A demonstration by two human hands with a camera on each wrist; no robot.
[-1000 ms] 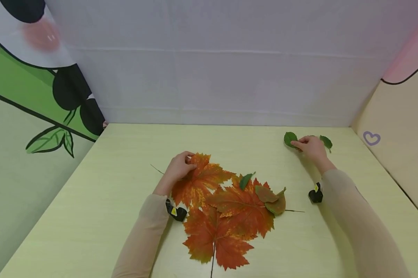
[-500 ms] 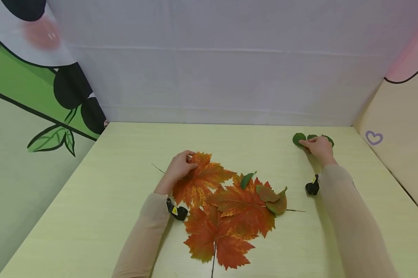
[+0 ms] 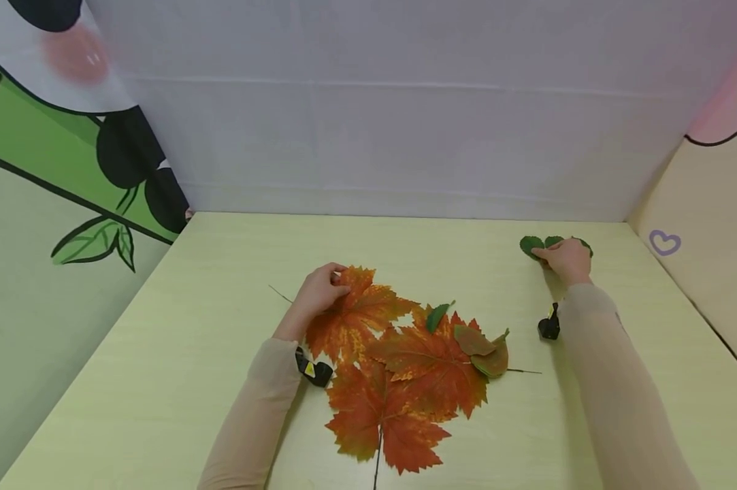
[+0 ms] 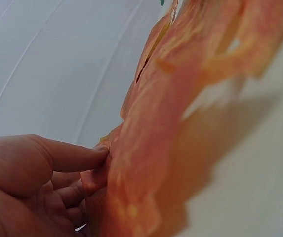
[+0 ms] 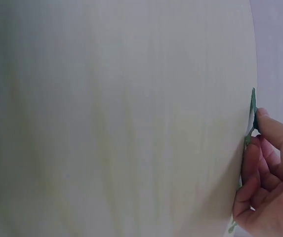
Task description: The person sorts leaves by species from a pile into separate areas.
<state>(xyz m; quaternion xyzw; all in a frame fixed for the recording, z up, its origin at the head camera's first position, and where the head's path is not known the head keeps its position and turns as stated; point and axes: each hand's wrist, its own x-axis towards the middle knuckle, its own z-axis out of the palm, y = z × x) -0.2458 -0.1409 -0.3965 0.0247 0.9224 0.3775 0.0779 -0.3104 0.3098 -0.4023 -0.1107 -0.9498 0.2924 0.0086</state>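
Note:
My left hand pinches the edge of an orange maple leaf near the middle of the table; the left wrist view shows the thumb on top of that leaf. At the far right, my right hand pinches a round green leaf between thumb and fingers, low over the tabletop. Beside it another green leaf is partly hidden behind the fingers, and a third shows just past the hand. In the right wrist view, the pinched leaf appears edge-on at the fingertips.
Two more orange maple leaves, one upper and one lower, overlap in front. On them lie a small green leaf and brownish-green leaves. A white cloth wall stands behind the table.
My right hand has moved a little right and away from me with the green leaf, bringing it closer to the other green leaves. My left hand keeps its grip on the maple leaf.

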